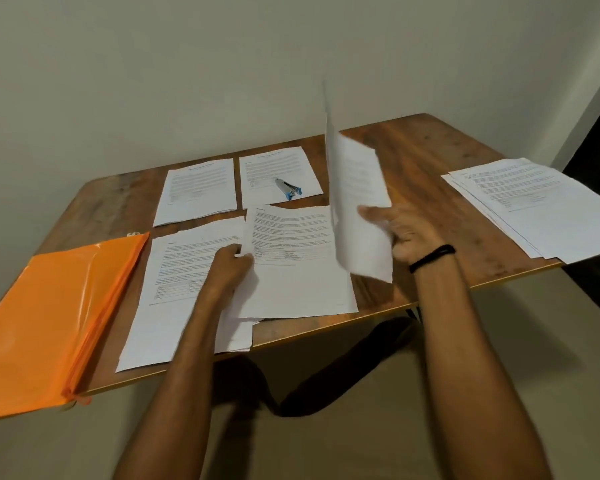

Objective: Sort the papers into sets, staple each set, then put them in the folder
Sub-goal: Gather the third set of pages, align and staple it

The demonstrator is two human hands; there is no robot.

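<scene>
At the near edge of the table, the left hand (231,266) pinches the left edge of the middle pile (302,271), its fingers curled on the paper. Just right of it the right hand (404,233) grips a lifted sheet (357,188) that stands almost upright and is blurred; the paper hides part of the grip. A black wristband (432,258) circles that wrist. The lifted sheet hides part of the tabletop behind it, and its lower corner hangs over the right side of the middle pile.

All the papers are thin white rectangular sheets with print too small to read. The middle pile overlaps a near left pile (181,271), which the left forearm crosses and which juts past the table edge. Beyond lie a far left pile (198,188) and a far middle pile (278,164), side by side but apart. A small stapler (289,189), silver with a blue end, rests on the far middle pile, well beyond both hands. A fanned right pile (534,206) lies at the right edge, well apart from the right hand.

The folder (49,313), glossy orange plastic, lies flat just left of the near left pile and overhangs the table's near edge. The table (430,150) is brown grained wood with rounded corners, set against a plain pale wall (187,64).
</scene>
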